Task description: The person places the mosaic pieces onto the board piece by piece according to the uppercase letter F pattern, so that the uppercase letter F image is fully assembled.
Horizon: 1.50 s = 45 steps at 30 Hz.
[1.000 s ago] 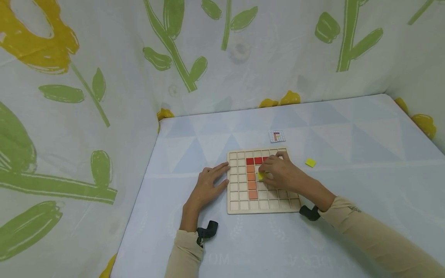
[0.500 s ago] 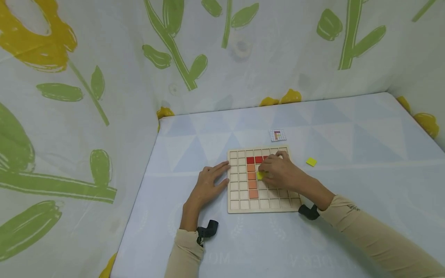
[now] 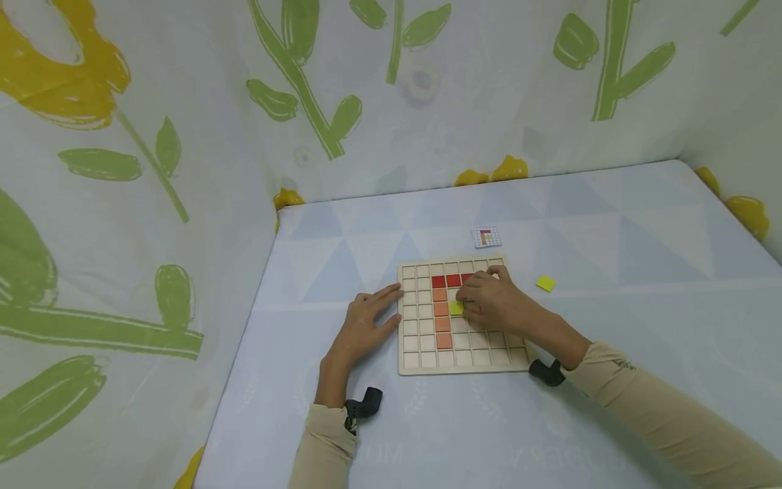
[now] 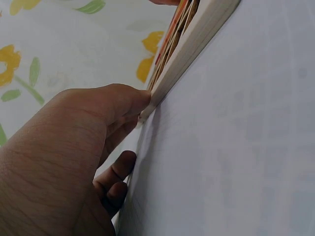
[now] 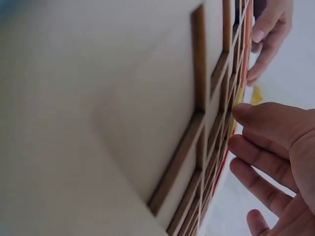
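Yellow tile (image 3: 456, 308) sits under the right hand's (image 3: 491, 303) fingertips in a board (image 3: 464, 360) cell beside the orange column (image 3: 442, 318) — fingers curl over it, but whether they pinch or only press I cannot tell, nor whether it lies flush. If it is tilted, a push could jam it against the cell wall or flick it out, and the board could skid, since the left hand (image 3: 365, 326) only lies flat with straight fingers against its left edge. The red row (image 3: 446, 280) is partly hidden under the right hand — a spare yellow tile (image 3: 546, 284) and a small card (image 3: 486, 237) lie beyond.
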### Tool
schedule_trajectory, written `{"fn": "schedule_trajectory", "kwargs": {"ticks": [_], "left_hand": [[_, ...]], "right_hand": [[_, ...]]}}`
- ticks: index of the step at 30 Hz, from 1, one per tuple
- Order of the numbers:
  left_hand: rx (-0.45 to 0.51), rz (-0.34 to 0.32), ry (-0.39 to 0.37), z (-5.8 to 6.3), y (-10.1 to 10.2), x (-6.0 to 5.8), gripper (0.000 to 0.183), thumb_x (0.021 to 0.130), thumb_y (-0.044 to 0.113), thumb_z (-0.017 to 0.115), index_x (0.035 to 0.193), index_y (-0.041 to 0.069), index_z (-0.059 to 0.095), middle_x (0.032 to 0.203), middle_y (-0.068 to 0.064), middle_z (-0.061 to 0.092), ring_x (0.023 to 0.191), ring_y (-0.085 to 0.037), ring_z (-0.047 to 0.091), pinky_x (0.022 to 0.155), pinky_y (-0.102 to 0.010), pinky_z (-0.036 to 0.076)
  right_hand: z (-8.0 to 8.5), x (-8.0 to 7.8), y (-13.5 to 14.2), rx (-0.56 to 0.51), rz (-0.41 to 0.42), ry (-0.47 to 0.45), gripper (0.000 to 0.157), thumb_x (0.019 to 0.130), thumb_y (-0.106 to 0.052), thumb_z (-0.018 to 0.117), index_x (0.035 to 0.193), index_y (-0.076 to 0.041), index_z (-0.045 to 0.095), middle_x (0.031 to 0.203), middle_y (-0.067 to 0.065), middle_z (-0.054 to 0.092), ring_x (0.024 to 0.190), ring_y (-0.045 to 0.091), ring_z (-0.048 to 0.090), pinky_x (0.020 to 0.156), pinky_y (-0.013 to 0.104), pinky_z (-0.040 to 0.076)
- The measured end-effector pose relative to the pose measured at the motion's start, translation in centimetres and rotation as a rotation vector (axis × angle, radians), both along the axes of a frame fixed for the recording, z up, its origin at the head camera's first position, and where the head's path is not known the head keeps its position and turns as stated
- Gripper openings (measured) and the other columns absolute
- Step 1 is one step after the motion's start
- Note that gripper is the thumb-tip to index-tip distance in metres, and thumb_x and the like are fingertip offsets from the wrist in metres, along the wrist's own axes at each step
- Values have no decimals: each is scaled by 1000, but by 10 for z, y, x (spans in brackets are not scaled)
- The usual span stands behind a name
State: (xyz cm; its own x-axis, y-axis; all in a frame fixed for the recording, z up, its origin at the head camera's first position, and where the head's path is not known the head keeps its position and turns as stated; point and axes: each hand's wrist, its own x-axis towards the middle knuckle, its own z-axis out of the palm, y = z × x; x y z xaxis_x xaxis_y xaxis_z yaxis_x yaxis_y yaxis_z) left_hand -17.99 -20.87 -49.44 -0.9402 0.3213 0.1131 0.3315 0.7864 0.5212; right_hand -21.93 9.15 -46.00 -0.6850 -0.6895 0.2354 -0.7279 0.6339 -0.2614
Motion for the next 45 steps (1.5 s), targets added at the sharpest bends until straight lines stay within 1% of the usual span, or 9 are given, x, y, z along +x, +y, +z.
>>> {"fn": "schedule_trajectory", "kwargs": {"ticks": [5,8,13,19,26,30,35,42,45], "left_hand": [[2,6,11,0,1,0,51,98,34,59,147,23,53,154,13,42,116,-23,48,94,-46,35],[6,9,15,0,1,0,50,98,35,59,147,23,53,154,13,43,115,-23,47,94,-46,35],[10,4,24,1,2,-1,51,98,34,60,147,23,54,154,12,44,115,-25,47,95,-48,35],[8,7,-1,-1,1,0,51,98,33,60,147,23,53,154,12,43,117,-26,46,97,-49,35],[11,29,-46,-2,-1,0,51,99,35,60,149,28,51,155,18,39,119,-23,44,99,-47,34],[22,34,-55,-2,-1,0,51,99,36,60,149,28,51,155,19,39,119,-24,44,99,-47,34],[25,26,-32,-3,-1,2,51,99,35,60,148,26,52,155,15,41,117,-25,45,96,-49,35],[19,25,-33,-3,-1,3,51,98,34,60,148,26,52,155,16,41,116,-24,45,96,-47,35],[35,16,-28,-3,0,1,51,98,35,60,148,27,52,154,17,40,116,-24,45,95,-47,35]], "right_hand": [[4,-1,11,-11,-37,-21,19,81,-13,82,99,-14,75,102,-2,72,105,20,62,97,53,31],[8,-3,24,-29,-56,-34,24,80,-13,84,102,-11,74,106,1,71,107,22,61,97,54,29],[10,-6,48,-24,-86,-35,27,81,-10,82,106,-8,74,109,6,71,109,26,60,96,56,28],[8,-8,73,-12,-121,-5,24,81,-5,81,103,-8,74,107,9,71,106,29,62,95,59,29],[12,-11,94,16,-163,-43,26,79,-2,80,104,-4,73,110,14,70,108,34,59,94,63,28],[10,-15,106,37,-170,-46,26,79,-2,80,104,-5,73,110,13,69,109,34,59,93,64,28],[8,-16,117,53,-160,-34,28,77,-3,82,103,-7,73,109,12,70,107,33,60,92,63,30],[8,-18,127,94,-165,-94,31,78,-1,80,108,-8,73,113,11,69,112,33,58,92,64,28],[9,-19,131,98,-168,-94,33,77,2,80,107,-9,72,114,11,69,114,33,57,92,64,28]]}}
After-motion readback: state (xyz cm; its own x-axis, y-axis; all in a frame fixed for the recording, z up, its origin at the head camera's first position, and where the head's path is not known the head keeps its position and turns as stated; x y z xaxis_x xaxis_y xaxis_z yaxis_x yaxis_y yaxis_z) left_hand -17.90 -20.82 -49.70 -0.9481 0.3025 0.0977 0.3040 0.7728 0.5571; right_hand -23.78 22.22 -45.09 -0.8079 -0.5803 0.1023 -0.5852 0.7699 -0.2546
